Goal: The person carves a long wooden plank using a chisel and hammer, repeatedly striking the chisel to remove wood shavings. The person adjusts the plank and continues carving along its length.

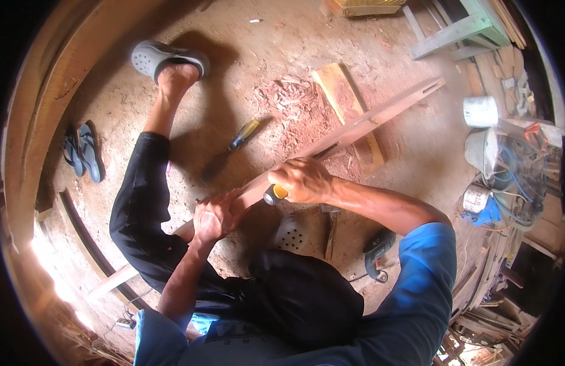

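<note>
"Down on the floor, in the head view, what lies under the two hands?"

"A long reddish wooden beam, running slantwise from the lower left to the upper right. I can see a slot near its far end and a dark one nearer the middle."

"How does the left hand stand?"

"It rests over the beam, touching it, close to the person's bent leg. Whether the fingers curl under the wood, I cannot tell."

"And the right hand?"

"Curled firmly round a yellow-and-dark tool handle, just beside the middle slot. The butt pokes out toward the left hand; the rest is hidden by the fist."

"Does anything support the beam?"

"It crosses over a yellowish wood block, which lies among reddish wood shavings."

"Other tools nearby?"

"A tool with a yellow-and-black handle lies on the ground left of the beam, and a dark power drill lies below the right forearm."

"What about the edges?"

"Dark flip-flops at the left, a white bucket at the right, and a pale green bench at the upper right."
</note>
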Demonstrator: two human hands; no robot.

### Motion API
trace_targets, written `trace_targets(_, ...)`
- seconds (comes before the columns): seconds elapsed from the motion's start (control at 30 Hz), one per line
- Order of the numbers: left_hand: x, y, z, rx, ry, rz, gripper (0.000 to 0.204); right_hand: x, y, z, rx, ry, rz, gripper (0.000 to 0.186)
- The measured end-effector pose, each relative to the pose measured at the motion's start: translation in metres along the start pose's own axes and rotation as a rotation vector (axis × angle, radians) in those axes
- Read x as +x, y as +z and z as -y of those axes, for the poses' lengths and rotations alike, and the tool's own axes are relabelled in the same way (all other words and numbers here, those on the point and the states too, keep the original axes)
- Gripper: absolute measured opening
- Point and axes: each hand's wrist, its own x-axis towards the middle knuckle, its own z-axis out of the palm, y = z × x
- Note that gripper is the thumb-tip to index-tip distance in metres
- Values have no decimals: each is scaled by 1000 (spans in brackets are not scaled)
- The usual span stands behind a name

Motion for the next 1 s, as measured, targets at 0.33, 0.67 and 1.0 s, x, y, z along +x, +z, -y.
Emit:
trace_targets(0.33,6,-10,-5,-71,-33,70,47,-12,14,-26,241,-25,-323,35)
trace_targets(0.67,1,-7,-5,16,-12,47,44,-12,-3,-17,97,-95,36,35)
trace_targets(1.0,5,-8,-8,-51,-13,33,46,0,0,-19,171,-198,-74,23)
